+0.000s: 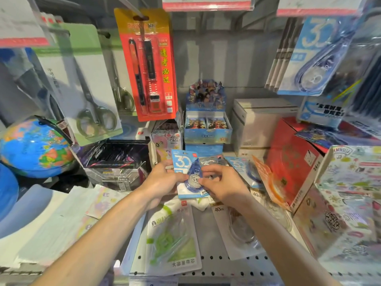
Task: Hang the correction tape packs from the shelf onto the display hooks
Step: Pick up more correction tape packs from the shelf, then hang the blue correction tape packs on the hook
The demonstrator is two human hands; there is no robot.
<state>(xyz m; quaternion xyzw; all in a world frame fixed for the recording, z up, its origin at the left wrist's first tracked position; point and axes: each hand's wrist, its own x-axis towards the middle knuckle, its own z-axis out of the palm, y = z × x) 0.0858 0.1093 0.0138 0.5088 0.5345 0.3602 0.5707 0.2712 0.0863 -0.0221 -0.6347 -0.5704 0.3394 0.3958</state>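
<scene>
A blue correction tape pack (182, 163) marked "30" stands upright over the shelf, held between both hands. My left hand (162, 182) grips its left edge and my right hand (220, 184) pinches its right side. More blue packs (239, 166) lie just behind my right hand. A green pack (175, 236) and clear "40m" packs (237, 226) lie flat on the grey shelf (206, 263) below my wrists. An orange pack (270, 182) leans against a red box. One blue "30" pack (313, 58) hangs on a display hook at the upper right.
Scissors packs (82, 83) and a red pen pack (148, 65) hang at upper left and centre. A globe (35, 147) sits at left. A red box (292, 162), a colourful box (346, 203), white boxes (259, 124) and card boxes (208, 129) crowd the shelf's back and right.
</scene>
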